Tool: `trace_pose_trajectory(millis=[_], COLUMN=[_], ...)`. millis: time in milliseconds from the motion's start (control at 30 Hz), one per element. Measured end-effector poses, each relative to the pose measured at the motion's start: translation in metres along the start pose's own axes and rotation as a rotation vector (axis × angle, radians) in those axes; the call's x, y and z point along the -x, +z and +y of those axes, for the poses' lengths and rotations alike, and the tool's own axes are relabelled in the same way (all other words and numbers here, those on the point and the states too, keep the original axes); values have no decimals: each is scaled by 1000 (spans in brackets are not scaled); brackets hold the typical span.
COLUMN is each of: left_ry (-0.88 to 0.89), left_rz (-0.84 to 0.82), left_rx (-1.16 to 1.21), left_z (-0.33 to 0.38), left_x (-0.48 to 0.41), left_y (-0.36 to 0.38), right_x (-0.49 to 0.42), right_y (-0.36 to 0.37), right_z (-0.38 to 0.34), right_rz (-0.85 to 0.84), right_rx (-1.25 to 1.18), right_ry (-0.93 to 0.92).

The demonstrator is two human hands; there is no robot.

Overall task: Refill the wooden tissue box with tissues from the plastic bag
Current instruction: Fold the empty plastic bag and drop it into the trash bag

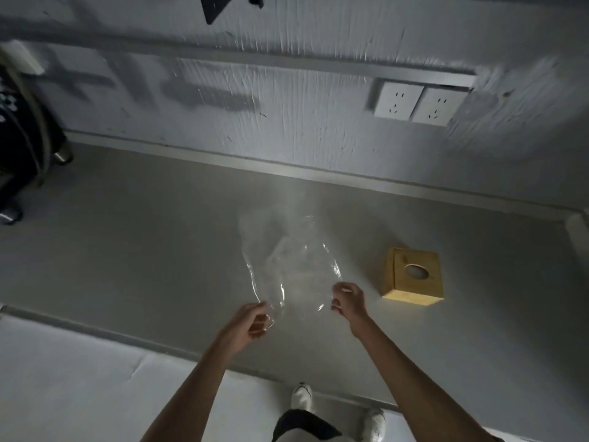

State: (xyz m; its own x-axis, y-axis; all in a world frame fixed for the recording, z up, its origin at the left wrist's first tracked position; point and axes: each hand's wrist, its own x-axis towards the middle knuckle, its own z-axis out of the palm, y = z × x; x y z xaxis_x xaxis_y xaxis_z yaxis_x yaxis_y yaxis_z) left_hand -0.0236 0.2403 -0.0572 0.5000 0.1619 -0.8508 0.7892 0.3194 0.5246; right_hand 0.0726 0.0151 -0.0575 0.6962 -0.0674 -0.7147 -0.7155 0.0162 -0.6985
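Indoor room with wall sockets (pixel 417 103)

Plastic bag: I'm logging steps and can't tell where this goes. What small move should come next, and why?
Probably lower the bag onto the surface, left of the box. The left hand and right hand pinch its near edge, and no tissues show inside it.

the plastic bag (pixel 287 269) spreads across the middle of the worktop (pixel 127 244) and blocks a straight reach to the far edge. i see a gap between it and the wooden tissue box (pixel 414 277), which stands toward the right edge. bare worktop runs left toward a dark object (pixel 22 138). the wall (pixel 287 106) closes the far edge.
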Motion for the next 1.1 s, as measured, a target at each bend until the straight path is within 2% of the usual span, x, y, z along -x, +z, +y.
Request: trace_pose_trajectory(millis=[100,200,300,400,500,600,733,800,867,933,1000,1100], left_ry=[-52,4,145,268,326,443,618,731,839,957,1069,1185], left_rz=[-135,-212,-220,-177,-144,-111,-30,18,40,52,78,162], left_rx=[11,86,267,306,401,314,100,-44,-175,-344,-521,-654], left_z=[-1,-8,-16,-23,-33,-44,-55,-66,-75,-83,-86,-88], left_x=[1,9,19,30,48,79,130,164,195,231,263,312], left_y=[9,23,38,50,59,76,95,99,97,91,80,60], right_x=[9,26,47,67,86,110,137,154,164,176,186,211], right_y=[-24,-54,-86,-108,-127,-145,-161,-173,-179,-182,-184,-193], right_z=[-5,0,14,27,48,82,133,160,176,177,158,112], right_rz=[-2,-46,-141,-104,-98,-141,-222,-284,-241,-132,-27,3], right_rx=[-116,-256,-321,-281,-381,-442,-436,-246,-32,52,102,171], right_ry=[-10,39,63,24,-69,-94,63,133,144,25,-209,-554])
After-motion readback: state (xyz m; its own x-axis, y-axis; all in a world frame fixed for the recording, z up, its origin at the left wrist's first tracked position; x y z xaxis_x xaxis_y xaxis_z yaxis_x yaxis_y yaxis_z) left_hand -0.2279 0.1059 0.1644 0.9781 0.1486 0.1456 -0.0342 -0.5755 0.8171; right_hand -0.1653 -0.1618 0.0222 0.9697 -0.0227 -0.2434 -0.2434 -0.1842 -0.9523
